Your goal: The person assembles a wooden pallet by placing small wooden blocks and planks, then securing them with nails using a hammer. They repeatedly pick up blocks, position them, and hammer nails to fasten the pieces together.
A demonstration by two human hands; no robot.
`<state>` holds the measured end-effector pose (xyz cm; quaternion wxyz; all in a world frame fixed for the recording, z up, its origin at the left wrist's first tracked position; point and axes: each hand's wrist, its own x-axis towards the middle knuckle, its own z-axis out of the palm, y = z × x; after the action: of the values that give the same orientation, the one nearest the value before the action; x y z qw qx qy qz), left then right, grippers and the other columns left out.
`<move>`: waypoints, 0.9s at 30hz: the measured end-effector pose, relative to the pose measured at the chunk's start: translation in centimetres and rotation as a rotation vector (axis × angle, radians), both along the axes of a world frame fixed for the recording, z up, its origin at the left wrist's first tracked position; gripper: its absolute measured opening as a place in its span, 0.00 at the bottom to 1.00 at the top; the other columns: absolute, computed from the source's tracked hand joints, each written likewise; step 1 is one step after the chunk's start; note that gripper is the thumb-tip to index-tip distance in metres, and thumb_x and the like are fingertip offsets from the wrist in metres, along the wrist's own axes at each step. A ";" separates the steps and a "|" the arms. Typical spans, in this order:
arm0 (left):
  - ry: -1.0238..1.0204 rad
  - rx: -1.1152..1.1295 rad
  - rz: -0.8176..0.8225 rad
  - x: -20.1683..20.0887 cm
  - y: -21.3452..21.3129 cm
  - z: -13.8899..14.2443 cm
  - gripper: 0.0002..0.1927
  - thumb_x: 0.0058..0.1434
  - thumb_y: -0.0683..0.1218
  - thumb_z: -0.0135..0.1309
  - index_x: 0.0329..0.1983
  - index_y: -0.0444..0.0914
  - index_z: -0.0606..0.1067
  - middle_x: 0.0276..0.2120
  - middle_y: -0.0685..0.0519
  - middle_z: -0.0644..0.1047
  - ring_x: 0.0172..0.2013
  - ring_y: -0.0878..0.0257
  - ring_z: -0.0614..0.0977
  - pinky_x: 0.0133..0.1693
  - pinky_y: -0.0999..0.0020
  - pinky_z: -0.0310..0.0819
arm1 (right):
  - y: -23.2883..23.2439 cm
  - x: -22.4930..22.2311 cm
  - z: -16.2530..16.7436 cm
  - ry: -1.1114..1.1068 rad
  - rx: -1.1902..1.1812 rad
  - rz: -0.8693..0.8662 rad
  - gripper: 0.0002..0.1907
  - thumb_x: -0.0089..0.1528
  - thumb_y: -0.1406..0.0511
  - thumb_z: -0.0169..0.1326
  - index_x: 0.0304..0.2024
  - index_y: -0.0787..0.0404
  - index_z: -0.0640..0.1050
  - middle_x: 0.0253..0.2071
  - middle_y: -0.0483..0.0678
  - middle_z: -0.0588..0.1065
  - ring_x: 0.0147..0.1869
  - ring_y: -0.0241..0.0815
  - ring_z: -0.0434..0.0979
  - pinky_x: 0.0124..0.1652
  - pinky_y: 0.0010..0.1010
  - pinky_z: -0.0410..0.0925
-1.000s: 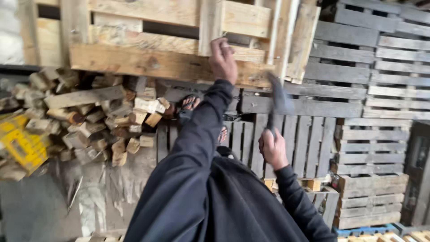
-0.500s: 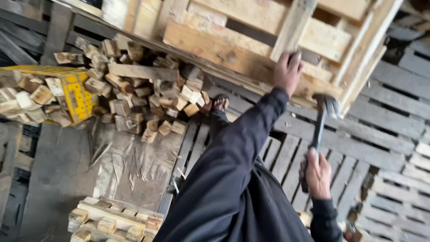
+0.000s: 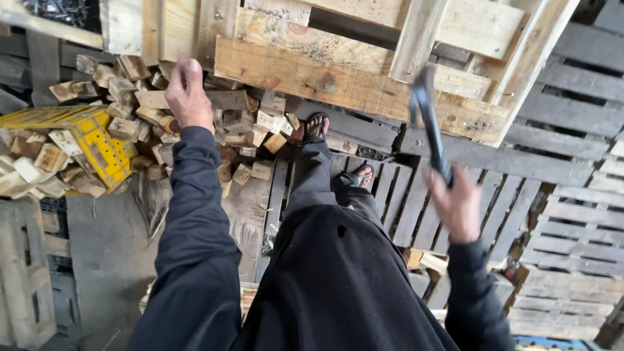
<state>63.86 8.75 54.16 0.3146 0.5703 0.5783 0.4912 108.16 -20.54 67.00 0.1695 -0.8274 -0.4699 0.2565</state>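
My right hand (image 3: 459,207) grips the handle of a dark metal hammer (image 3: 429,123), whose head points up against the lower plank of a pale wooden pallet (image 3: 351,84) standing on edge in front of me. My left hand (image 3: 188,94) is raised in the air left of the pallet, fingers loosely curled, holding nothing. Both arms are in dark sleeves. Below, my feet in black sandals (image 3: 316,125) stand on grey pallet slats.
A heap of cut wood blocks (image 3: 149,110) lies to the left, beside a tipped yellow plastic crate (image 3: 97,146). Grey weathered pallets (image 3: 572,169) are stacked on the right and lie under my feet. More wood blocks (image 3: 419,260) sit low on the right.
My left hand has come off the pallet's plank and swung left into the air. The hammer has risen from beside the pallet up to its lower plank.
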 end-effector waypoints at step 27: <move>0.888 0.078 -0.726 12.9 -4.0 6.8 0.43 0.67 0.66 0.61 0.75 0.40 0.61 0.18 0.60 0.70 0.15 0.69 0.67 0.16 0.72 0.63 | 3.9 -5.3 -11.6 -0.174 0.265 0.373 0.36 0.59 0.65 0.63 0.68 0.64 0.66 0.66 0.67 0.63 0.68 0.72 0.64 0.64 0.61 0.60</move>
<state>76.74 4.74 60.96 0.1689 0.8951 0.4035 0.0862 102.87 -16.62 55.39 0.1852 -0.7158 -0.6569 0.1474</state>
